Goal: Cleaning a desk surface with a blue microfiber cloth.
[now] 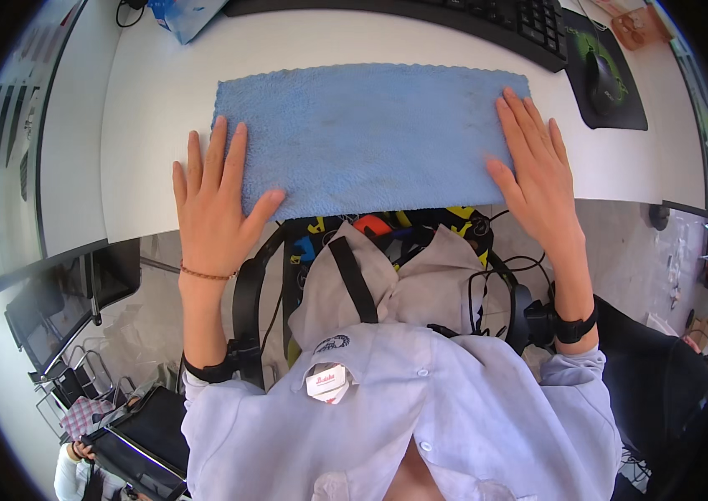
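A blue cloth (360, 138) with a scalloped edge lies spread flat on a white desk (147, 106), its near side reaching the desk's front edge. My left hand (213, 200) rests palm down with spread fingers; its index finger and thumb overlap the cloth's left side, while the outer fingers lie on the desk. At the cloth's right side my right hand (535, 163) lies palm down, fingers slightly apart, the thumb over the cloth. Neither hand grips anything.
A black keyboard (485, 28) stands behind the cloth, with a black mouse (604, 81) on a mouse pad (626, 113) to its right. A blue and white packet (181, 19) is at the back left. Low at the left, another person's hand (83, 449) is near black chairs (147, 432).
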A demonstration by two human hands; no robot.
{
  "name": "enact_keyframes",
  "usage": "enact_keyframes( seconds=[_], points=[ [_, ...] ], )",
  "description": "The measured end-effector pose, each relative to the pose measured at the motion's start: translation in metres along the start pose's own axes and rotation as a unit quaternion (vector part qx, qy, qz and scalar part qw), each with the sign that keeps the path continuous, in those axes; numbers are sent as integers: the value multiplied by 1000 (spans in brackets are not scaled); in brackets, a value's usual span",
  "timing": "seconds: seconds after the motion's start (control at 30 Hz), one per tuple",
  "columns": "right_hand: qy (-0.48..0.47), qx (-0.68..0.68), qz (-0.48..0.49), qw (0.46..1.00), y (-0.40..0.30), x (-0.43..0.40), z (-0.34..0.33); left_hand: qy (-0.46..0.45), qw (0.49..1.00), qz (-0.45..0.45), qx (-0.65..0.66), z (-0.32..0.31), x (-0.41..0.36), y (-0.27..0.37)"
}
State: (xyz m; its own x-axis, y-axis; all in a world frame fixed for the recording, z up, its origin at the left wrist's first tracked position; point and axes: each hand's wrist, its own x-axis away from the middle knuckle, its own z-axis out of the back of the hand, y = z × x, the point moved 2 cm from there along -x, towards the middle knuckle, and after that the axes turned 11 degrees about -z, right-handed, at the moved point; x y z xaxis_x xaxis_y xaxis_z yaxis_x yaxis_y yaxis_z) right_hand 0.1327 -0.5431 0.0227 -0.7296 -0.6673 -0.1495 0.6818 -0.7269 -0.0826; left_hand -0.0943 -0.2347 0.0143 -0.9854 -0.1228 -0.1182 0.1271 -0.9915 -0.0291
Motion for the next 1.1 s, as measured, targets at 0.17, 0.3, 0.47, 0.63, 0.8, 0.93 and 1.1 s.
enact_keyframes(
  seconds=[0.17,0.3,0.47,0.63,0.8,0.93,1.1],
  points=[
    [24,-16,19,999,-3,6,2,34,999,-9,-8,7,1,9],
    [186,-232,80,951,-50,30,9,158,978,-103,87,25,-4,61],
    [32,-309,236,921,-95,75,-25,179,900,-205,340,1,17,105],
    [-138,-388,-250,876,-23,99,-94,-123,936,80,320,-59,52,63],
    [-94,-461,-401,786,16,84,-106,-4,943,178,280,-92,87,21],
    [-76,-563,-315,760,20,79,-120,126,857,252,432,-122,90,2],
    [-117,-561,-308,759,30,88,-120,81,768,287,567,-105,94,3]
  ],
)
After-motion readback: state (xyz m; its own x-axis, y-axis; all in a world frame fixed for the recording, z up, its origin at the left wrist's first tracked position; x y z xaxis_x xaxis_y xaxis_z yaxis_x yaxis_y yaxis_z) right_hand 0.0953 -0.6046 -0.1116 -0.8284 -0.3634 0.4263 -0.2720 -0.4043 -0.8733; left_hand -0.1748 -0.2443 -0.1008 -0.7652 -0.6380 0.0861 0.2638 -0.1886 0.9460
